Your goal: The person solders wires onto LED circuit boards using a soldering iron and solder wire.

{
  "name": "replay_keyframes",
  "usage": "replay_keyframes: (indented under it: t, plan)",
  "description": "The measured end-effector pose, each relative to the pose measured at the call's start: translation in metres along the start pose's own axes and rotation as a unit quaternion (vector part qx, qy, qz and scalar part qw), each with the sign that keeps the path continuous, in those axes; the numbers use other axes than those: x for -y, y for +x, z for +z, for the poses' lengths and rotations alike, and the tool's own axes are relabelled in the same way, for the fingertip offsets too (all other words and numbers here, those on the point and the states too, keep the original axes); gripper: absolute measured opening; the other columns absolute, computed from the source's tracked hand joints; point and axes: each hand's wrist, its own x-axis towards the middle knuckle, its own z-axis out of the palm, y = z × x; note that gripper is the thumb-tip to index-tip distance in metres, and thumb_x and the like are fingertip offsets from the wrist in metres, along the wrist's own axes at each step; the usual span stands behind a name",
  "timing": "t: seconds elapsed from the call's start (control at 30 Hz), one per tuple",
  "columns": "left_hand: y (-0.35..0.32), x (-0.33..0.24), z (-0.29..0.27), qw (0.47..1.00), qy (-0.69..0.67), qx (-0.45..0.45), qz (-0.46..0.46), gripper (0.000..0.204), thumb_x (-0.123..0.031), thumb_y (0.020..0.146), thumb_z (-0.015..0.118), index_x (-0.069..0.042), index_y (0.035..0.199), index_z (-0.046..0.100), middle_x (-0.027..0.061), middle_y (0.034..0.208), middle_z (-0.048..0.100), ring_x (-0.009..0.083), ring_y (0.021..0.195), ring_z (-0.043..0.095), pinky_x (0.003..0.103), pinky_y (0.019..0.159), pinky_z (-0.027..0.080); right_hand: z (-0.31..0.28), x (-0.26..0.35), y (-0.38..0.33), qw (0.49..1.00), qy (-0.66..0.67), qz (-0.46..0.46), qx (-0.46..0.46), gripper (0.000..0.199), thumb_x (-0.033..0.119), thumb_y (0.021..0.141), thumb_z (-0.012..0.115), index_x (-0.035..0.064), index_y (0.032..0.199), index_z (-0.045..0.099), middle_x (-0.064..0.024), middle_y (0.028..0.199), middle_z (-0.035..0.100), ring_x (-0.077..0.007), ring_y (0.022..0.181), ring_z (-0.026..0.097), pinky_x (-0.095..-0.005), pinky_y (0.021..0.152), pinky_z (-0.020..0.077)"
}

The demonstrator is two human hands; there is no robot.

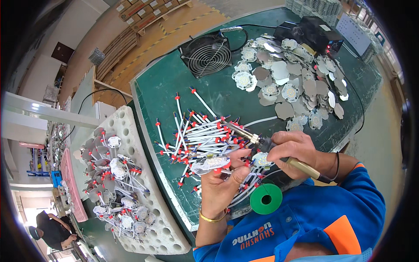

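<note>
My right hand (291,150) is wrapped round the dark and tan handle of a soldering iron (253,138), whose metal tip points up and left over the wires. The fingers of my left hand (224,181) are pinched at a red-ended white wire (247,163), close beside a small LED board (262,160). Another LED board (213,163) lies against the left hand's knuckles; whether that hand also grips it, I cannot tell. Beyond the hands spreads a heap of short white wires (205,137) with red ends. A green spool (266,198) stands near my body.
A black fan (207,54) and a pile of LED boards (297,83) occupy the far side of the green table (161,91). A black soldering station (321,35) sits behind the pile. At left, a perforated white foam tray (163,231) bears wired boards. Another person (54,231) is far left.
</note>
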Motion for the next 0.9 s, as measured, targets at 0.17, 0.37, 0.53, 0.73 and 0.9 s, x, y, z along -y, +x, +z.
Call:
replay_keyframes:
  t: [0.17, 0.37, 0.53, 0.73, 0.9]
  plan:
    - [0.006, 0.007, -0.003, 1.000, -0.030, 0.001, -0.006, 0.018, -0.009, 0.076, 0.067, 0.001, 0.091, 0.062, 0.0067, 0.089, 0.063, 0.0103, 0.077, 0.055, 0.023, 0.069, 0.044, -0.001, 0.000, 0.004, 0.999, 0.034, 0.013, 0.026, 0.031, -0.005, 0.060, 0.068, 0.0054, 0.086, 0.056, -0.0101, 0.074, 0.058, -0.0241, 0.059, 0.056, -0.0300, 0.050, 0.0463]
    - [0.011, 0.012, 0.005, 0.998, -0.026, -0.018, 0.058, 0.021, -0.018, 0.079, 0.066, 0.001, 0.088, 0.062, 0.0030, 0.077, 0.058, 0.0106, 0.070, 0.053, 0.022, 0.064, 0.042, 0.003, 0.005, 0.004, 0.998, 0.056, 0.035, 0.014, 0.027, -0.005, 0.063, 0.067, 0.0033, 0.085, 0.055, -0.0094, 0.077, 0.060, -0.0265, 0.064, 0.057, -0.0326, 0.061, 0.0488]
    - [0.012, 0.016, 0.013, 0.999, -0.035, -0.022, -0.005, 0.020, -0.019, 0.084, 0.060, 0.000, 0.088, 0.062, 0.0003, 0.074, 0.056, 0.0072, 0.067, 0.049, 0.020, 0.062, 0.039, 0.009, 0.001, -0.004, 0.991, 0.107, 0.077, -0.037, 0.024, -0.006, 0.065, 0.066, 0.0029, 0.084, 0.054, -0.0096, 0.076, 0.060, -0.0262, 0.067, 0.058, -0.0330, 0.060, 0.0478]
    - [0.007, 0.030, 0.006, 0.994, -0.039, 0.024, -0.100, 0.026, -0.026, 0.090, 0.050, -0.001, 0.090, 0.058, 0.0018, 0.081, 0.059, 0.0062, 0.071, 0.051, 0.021, 0.064, 0.041, 0.007, 0.002, -0.005, 0.989, 0.116, 0.073, -0.048, 0.024, -0.005, 0.067, 0.065, 0.0030, 0.087, 0.055, -0.0102, 0.078, 0.060, -0.0264, 0.068, 0.059, -0.0316, 0.059, 0.0474]
    - [0.004, 0.031, 0.002, 0.994, -0.028, 0.071, -0.083, 0.030, -0.029, 0.092, 0.044, -0.001, 0.092, 0.056, 0.0043, 0.084, 0.060, 0.0089, 0.072, 0.054, 0.022, 0.061, 0.043, 0.002, -0.003, -0.011, 0.996, 0.057, 0.063, -0.031, 0.022, -0.002, 0.069, 0.064, 0.0044, 0.088, 0.056, -0.0110, 0.076, 0.058, -0.0263, 0.065, 0.058, -0.0320, 0.056, 0.0461]
